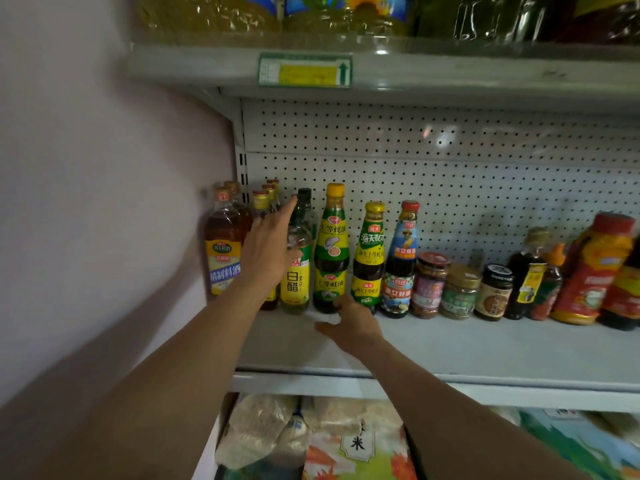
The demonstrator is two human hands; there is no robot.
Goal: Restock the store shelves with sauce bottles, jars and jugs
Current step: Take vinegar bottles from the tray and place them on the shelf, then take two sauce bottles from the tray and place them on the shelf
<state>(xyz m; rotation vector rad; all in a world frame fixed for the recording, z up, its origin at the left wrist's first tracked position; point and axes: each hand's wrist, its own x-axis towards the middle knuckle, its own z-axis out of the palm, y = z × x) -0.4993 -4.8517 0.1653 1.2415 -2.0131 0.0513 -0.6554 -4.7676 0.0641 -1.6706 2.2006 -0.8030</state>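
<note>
A row of sauce bottles stands at the back of the middle shelf. My left hand lies flat with its fingers spread against the left side of a clear white vinegar bottle with a yellow label, the thumb across its front. My right hand is low on the shelf, its fingertips touching the foot of a tall oyster sauce bottle with a yellow cap, while the thumb stays off the bottle. Neither hand closes around a bottle.
Amber cooking wine bottles fill the left corner by the wall. Further oyster sauce bottles, small jars and red-capped bottles run to the right. Oil jugs stand on the upper shelf. Rice bags lie below.
</note>
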